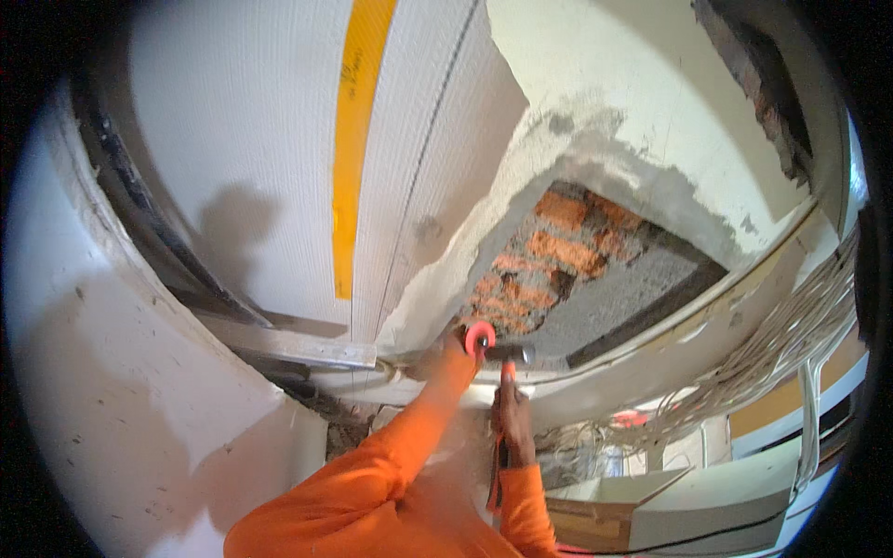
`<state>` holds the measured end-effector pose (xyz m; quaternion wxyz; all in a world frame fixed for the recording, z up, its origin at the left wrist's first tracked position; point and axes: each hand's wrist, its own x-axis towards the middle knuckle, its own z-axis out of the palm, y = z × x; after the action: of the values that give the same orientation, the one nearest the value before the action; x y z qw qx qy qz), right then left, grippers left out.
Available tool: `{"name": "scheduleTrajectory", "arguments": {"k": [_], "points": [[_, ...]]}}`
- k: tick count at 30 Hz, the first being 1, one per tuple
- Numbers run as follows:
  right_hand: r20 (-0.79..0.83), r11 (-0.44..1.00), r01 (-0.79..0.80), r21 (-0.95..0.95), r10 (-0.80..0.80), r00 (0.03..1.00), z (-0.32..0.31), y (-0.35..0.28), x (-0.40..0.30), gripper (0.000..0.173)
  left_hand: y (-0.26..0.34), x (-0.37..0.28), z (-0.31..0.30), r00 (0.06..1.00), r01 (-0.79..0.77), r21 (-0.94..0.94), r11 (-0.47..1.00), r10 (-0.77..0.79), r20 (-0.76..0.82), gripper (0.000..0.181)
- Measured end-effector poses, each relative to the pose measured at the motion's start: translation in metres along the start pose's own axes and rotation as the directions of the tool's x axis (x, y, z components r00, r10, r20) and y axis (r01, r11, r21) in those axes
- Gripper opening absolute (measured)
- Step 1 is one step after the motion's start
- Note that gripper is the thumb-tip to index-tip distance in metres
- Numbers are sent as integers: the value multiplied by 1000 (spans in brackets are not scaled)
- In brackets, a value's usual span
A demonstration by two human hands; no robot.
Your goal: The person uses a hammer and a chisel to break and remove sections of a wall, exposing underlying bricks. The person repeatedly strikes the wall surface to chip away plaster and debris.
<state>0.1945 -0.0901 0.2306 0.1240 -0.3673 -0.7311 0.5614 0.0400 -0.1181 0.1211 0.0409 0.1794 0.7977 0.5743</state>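
My left hand (pixel 457 342) is closed round a chisel fitted with a round pink hand guard (pixel 480 337), at the lower left edge of a recess in the wall. The chisel's tip is hidden. My right hand (pixel 514 418) grips a hammer (pixel 515 353) by its orange and dark handle; the hammer's head is beside the guard, and I cannot tell whether they touch. Beyond my hands, the recess shows broken orange bricks (pixel 566 252) on its left and grey mortar (pixel 621 296) on its right. Both forearms wear orange sleeves.
Ribbed white panelling with a yellow strip (pixel 347 167) is at the upper left. Cream plaster (pixel 600 63) surrounds the recess. A bundle of cables (pixel 767 328) runs along the right. Below it are a pale box-like surface (pixel 718 499) and a black cable (pixel 698 545). A white surface (pixel 91 390) curves at left.
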Motion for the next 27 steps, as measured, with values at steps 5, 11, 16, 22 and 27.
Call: {"name": "scheduleTrajectory", "arguments": {"k": [5,11,16,22,27], "points": [[39,914,-254,317,255,966,-31,20,-57,54,-39,-39,33,993,9,-399,917,39,112,22],[-182,845,-100,526,227,957,-61,-19,-82,55,-28,-20,46,735,577,-791,-203,-292,612,25],[-548,571,514,641,-128,826,-88,-57,-94,56,-5,-2,19,934,358,-890,283,-95,345,19],[-424,779,597,191,-483,766,-15,1,-22,53,37,-24,-23,940,257,-797,546,50,337,41],[-144,986,12,-169,-37,989,8,67,-44,62,24,-44,-38,915,183,-386,904,-13,402,30]]}}
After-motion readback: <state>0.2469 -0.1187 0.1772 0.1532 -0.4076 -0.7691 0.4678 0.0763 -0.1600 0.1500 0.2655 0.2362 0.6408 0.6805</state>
